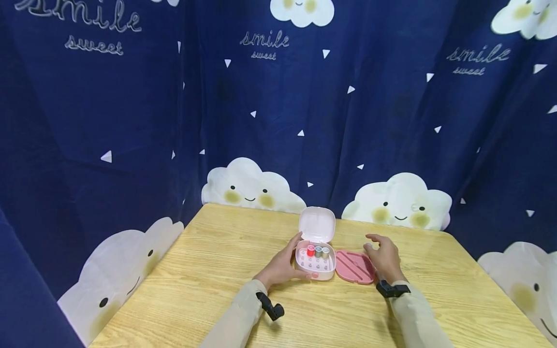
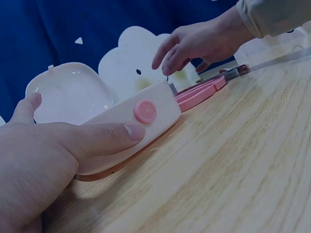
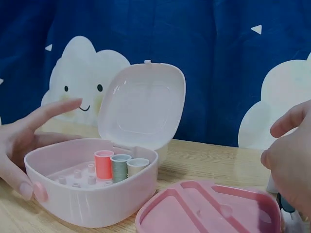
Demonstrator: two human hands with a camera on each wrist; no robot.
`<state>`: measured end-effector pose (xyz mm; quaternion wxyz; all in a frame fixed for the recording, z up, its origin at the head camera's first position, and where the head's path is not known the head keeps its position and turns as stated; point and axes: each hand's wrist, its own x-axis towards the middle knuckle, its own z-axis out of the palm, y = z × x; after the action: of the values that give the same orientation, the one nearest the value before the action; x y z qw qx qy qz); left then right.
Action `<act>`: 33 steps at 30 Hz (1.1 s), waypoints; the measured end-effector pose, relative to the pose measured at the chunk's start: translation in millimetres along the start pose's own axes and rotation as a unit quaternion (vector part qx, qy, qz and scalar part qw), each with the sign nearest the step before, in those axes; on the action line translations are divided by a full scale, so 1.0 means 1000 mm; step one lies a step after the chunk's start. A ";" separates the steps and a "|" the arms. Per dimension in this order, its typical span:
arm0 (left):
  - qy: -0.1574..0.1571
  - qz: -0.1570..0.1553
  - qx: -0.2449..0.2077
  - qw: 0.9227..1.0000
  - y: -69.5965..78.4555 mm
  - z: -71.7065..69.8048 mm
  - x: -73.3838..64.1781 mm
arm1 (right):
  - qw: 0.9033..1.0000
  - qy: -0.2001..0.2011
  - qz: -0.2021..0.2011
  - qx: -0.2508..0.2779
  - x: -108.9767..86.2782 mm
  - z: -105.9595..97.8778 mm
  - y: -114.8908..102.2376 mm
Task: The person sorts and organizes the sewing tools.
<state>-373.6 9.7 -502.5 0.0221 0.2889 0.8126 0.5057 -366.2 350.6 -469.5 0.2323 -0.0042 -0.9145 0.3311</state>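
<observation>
your left grip (image 1: 283,265) grasps the box by its left side, thumb along the front wall and fingers reaching round toward the back; your right grip (image 1: 385,257) looks released, thumb and forefinger parted beside the tray's right edge. the desk (image 1: 243,232) bears the load, so use the left only to steady. the box (image 3: 92,204) rests on it with its lid (image 3: 141,104) raised at the back; squeeze unevenly and it may twist. just right of it lies the pink tray (image 3: 167,213), so lift over that rather than drag across. inside the box, the red spool (image 3: 103,165), grey spool (image 3: 120,171) and cream spool (image 3: 137,166) stand side by side; come down from above to avoid knocking them. mind the round button (image 2: 145,111) just by your thumb. the bare pegs (image 3: 92,180) are tiny, so line up carefully before pressing anything onto one.
</observation>
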 end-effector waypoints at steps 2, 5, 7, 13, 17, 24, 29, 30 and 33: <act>0.003 0.000 -0.001 1.000 0.000 -0.001 -0.001 | 1.000 -0.002 0.006 -0.003 0.001 0.002 -0.001; 0.005 -0.001 0.000 1.000 0.000 -0.003 -0.001 | 1.000 -0.007 0.016 -0.013 0.002 0.004 -0.001; 0.003 0.003 -0.002 1.000 0.000 -0.004 0.000 | 0.999 -0.008 0.024 -0.023 0.003 0.005 -0.002; -0.002 0.002 -0.005 1.000 -0.001 -0.002 0.001 | 0.998 -0.022 0.053 -0.041 0.002 0.006 -0.001; -0.003 -0.003 -0.007 1.000 -0.001 0.000 0.001 | 0.996 -0.038 0.068 -0.048 0.002 0.008 0.002; -0.002 -0.007 -0.002 1.000 -0.001 0.000 0.002 | 0.993 -0.041 0.078 -0.075 0.001 0.011 0.005; -0.003 -0.002 -0.004 1.000 -0.001 0.000 0.002 | 0.993 -0.038 0.073 -0.089 0.001 0.012 0.007; -0.002 0.000 -0.007 1.000 -0.001 0.000 0.002 | 0.992 -0.038 0.072 -0.092 0.001 0.012 0.007; -0.004 -0.005 -0.009 1.000 -0.001 0.000 0.001 | 0.992 -0.040 0.062 -0.098 0.001 0.013 0.008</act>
<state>-375.1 9.9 -503.4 0.0306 0.2867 0.8092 0.5120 -373.7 349.0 -483.2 0.1730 -0.0707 -0.9491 0.2536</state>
